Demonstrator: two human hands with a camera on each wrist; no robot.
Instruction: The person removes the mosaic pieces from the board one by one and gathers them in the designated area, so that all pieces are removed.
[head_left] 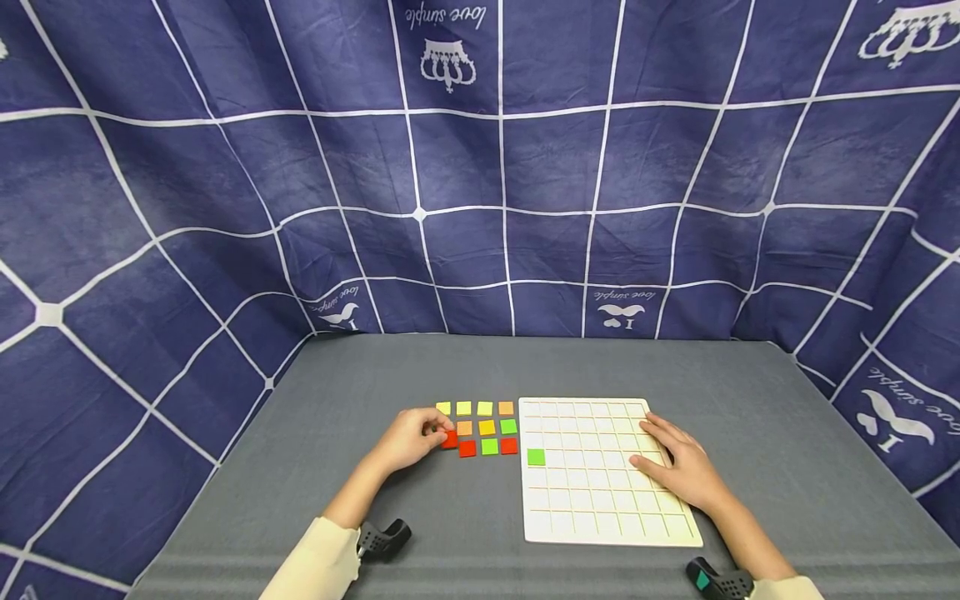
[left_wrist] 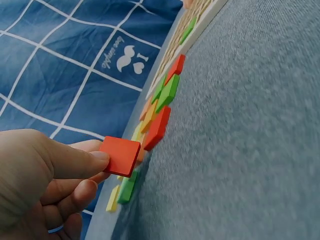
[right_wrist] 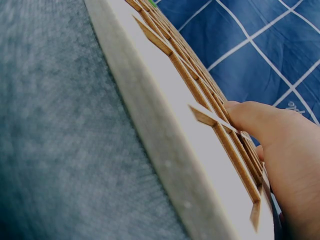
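Observation:
Between thumb and fingers, my left hand [head_left: 408, 437] pinches a flat red square tile [left_wrist: 121, 156]. It holds the tile at the left side of a group of coloured tiles. In the left wrist view a green tile [left_wrist: 128, 187] shows just below the held one; the hand covers it in the head view. My right hand [head_left: 678, 467] rests with spread fingers on the right edge of a pale gridded board [head_left: 611, 537]. One green tile [head_left: 536, 457] sits in a cell at the board's left side.
Left of the board, loose tiles lie in rough rows on the grey table, among them a yellow tile [head_left: 464, 408], an orange tile [head_left: 464, 428] and a red tile [head_left: 509, 446]. A blue curtain [head_left: 465, 167] with white lines hangs behind the table and along its sides.

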